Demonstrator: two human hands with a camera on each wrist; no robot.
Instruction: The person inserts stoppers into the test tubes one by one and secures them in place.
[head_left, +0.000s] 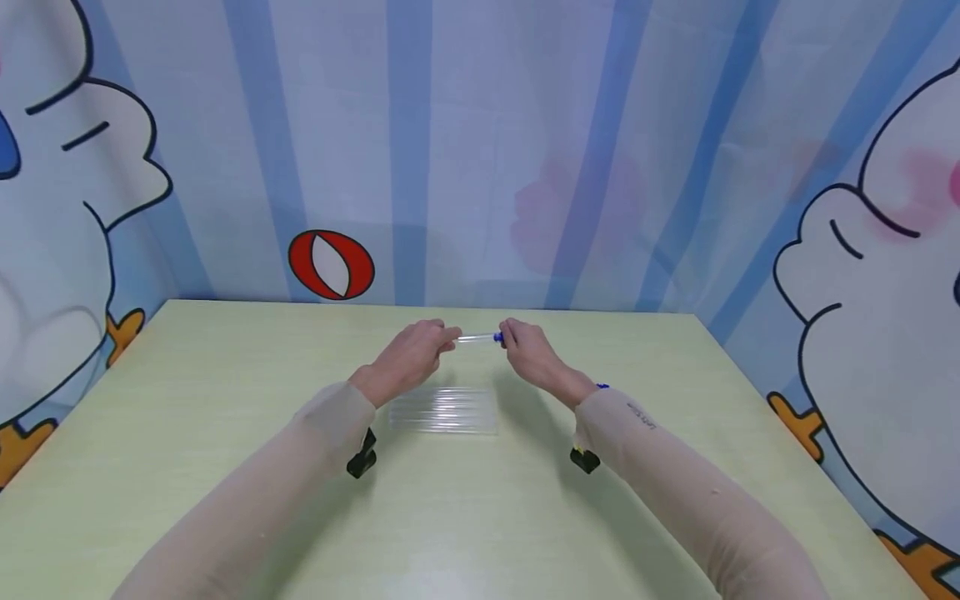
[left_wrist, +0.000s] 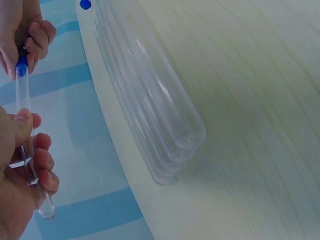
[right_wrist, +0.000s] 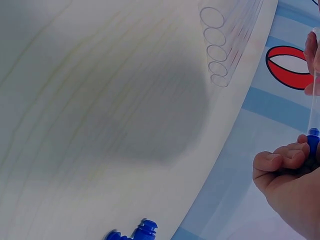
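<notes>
Lettering: 1 short line of small dark print point(head_left: 641, 415) on my right arm's pale beige, long fabric sleeve point(head_left: 697, 483), near the cuff, slanting along the forearm. Too small and blurred for me to read; 0 legible texts in 3 views.

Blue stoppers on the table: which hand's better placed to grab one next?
Probably the right hand: the loose blue stoppers lie on its side, while the left hand is farther off, gripping the clear tube. The right must first release the held stopper.
</notes>
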